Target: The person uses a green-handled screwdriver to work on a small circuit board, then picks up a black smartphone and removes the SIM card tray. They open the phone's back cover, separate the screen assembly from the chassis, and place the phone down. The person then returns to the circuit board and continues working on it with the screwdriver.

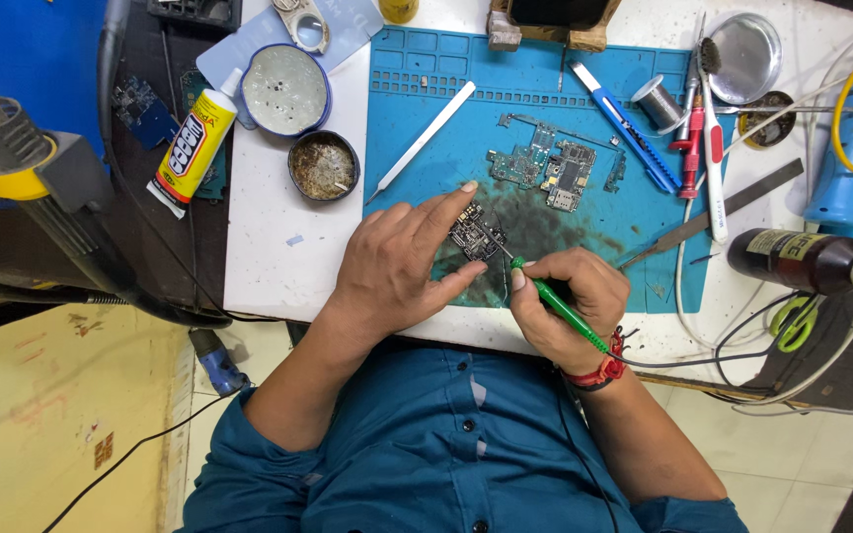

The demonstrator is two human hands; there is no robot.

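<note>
Two hands work at the near edge of a blue repair mat [584,69] on the bench [269,247]. Right hand [565,306] grips a green-handled soldering iron [560,304], tip on a small circuit board [474,234]. Left hand [397,266] pins that board between forefinger and thumb. Beyond lie a larger circuit board [555,173], white spudger [422,143] and blue utility knife [629,128].

Person in a teal button-up shirt [466,444] with dark buttons, sleeves rolled to the elbows, red thread bracelet [599,373] on the right wrist at 5 o'clock
</note>
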